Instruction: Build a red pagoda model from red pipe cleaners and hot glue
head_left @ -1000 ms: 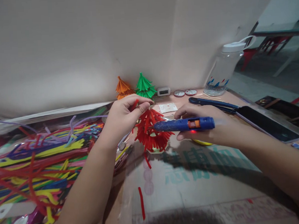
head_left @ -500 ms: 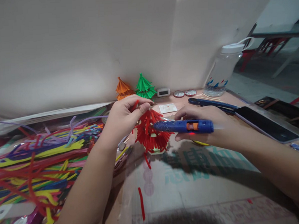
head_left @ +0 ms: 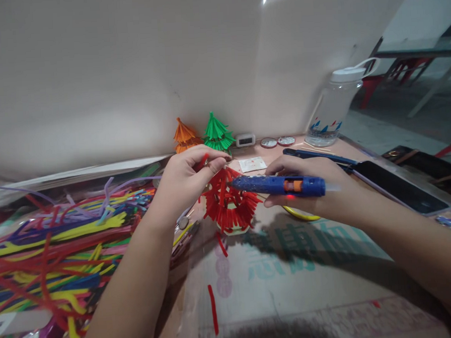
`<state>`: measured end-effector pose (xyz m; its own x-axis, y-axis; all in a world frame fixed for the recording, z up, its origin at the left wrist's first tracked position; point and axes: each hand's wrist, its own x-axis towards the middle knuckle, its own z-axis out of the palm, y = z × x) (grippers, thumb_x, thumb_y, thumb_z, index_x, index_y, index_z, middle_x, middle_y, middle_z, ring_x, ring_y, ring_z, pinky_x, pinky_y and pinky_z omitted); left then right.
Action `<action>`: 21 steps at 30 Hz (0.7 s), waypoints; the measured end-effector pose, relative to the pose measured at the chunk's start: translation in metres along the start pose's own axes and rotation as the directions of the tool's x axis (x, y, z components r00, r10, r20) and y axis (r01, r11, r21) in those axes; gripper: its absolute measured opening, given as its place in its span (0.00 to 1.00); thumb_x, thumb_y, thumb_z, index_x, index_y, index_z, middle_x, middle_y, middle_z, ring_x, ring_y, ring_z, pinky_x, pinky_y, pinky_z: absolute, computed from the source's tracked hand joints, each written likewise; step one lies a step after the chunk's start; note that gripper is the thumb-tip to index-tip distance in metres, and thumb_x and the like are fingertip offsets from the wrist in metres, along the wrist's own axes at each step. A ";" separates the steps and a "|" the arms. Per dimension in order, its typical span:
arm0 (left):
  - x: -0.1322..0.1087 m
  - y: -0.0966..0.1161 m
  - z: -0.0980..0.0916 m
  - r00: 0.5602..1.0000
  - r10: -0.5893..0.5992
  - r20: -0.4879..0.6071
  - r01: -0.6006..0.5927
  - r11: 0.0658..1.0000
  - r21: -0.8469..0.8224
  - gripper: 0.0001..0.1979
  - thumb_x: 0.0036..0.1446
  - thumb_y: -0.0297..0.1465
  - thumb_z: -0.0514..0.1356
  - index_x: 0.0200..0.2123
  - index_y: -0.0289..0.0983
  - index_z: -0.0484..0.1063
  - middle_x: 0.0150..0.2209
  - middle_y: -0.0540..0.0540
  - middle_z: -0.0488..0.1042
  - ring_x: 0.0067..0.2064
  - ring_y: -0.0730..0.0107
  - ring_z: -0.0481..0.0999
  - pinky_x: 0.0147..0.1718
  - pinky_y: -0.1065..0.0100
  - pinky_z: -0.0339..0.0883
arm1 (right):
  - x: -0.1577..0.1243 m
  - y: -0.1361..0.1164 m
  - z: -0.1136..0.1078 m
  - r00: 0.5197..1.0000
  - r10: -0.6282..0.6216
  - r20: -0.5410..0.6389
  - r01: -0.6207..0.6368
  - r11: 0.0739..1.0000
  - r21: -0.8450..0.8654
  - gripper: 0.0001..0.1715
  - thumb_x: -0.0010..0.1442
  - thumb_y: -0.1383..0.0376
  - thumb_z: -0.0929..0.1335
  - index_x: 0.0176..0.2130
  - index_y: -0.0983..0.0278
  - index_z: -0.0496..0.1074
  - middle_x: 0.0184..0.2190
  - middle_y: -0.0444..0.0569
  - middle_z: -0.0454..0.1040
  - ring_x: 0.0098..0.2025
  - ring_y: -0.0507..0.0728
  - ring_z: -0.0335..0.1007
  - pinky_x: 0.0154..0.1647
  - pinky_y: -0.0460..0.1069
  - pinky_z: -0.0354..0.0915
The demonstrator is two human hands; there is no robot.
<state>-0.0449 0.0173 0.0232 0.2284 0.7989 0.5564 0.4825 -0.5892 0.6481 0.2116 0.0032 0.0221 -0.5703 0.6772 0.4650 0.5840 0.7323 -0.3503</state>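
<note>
A small red pipe-cleaner tree stands on a pale base in front of me, its layers of short branches fanned out. My left hand is closed in a pinch at its top, and a red bit of pipe cleaner shows between thumb and forefinger. The fingers hide the tip of the tree. My right hand is wrapped round a blue glue gun, which lies nearly level with its nozzle at the tree's upper right branches. A red light glows on the gun. Two cut red pieces lie nearer to me.
Many coloured pipe cleaners are heaped at left. Behind stand an orange tree, a green tree and a small digital display. To the right are a water bottle, a dark blue long tool and a phone.
The glue gun has tilted slightly, its nozzle a little higher and its rear end a little lower and further right. My left hand keeps its pinch at the tree top.
</note>
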 end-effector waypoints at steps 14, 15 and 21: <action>0.001 0.002 0.000 1.000 0.016 -0.005 -0.016 0.999 0.027 0.09 0.62 0.37 0.63 0.38 0.39 0.82 0.38 0.46 0.81 0.40 0.66 0.78 0.38 0.68 0.68 | 0.000 0.002 -0.001 0.998 0.014 -0.069 -0.010 0.998 0.066 0.17 0.57 0.50 0.73 0.38 0.59 0.74 0.35 0.48 0.77 0.34 0.59 0.72 0.32 0.51 0.61; 0.001 0.002 0.000 1.000 0.020 -0.004 -0.020 0.999 0.028 0.09 0.62 0.37 0.63 0.38 0.39 0.82 0.38 0.46 0.81 0.41 0.66 0.78 0.39 0.68 0.68 | 0.000 0.002 -0.001 0.997 0.017 -0.069 -0.013 0.998 0.065 0.17 0.57 0.50 0.73 0.38 0.59 0.74 0.35 0.48 0.77 0.34 0.59 0.72 0.33 0.51 0.61; 0.000 0.001 -0.001 0.999 0.040 0.002 -0.040 0.999 0.026 0.10 0.62 0.38 0.63 0.38 0.40 0.81 0.39 0.45 0.81 0.41 0.65 0.78 0.40 0.67 0.69 | -0.001 0.001 -0.003 0.996 0.059 -0.067 -0.056 0.997 0.049 0.17 0.57 0.48 0.72 0.37 0.57 0.73 0.35 0.48 0.77 0.35 0.61 0.73 0.33 0.52 0.63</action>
<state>-0.0447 0.0168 0.0245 0.2494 0.7747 0.5810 0.4948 -0.6177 0.6112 0.2149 0.0031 0.0235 -0.4947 0.7129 0.4971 0.5856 0.6960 -0.4154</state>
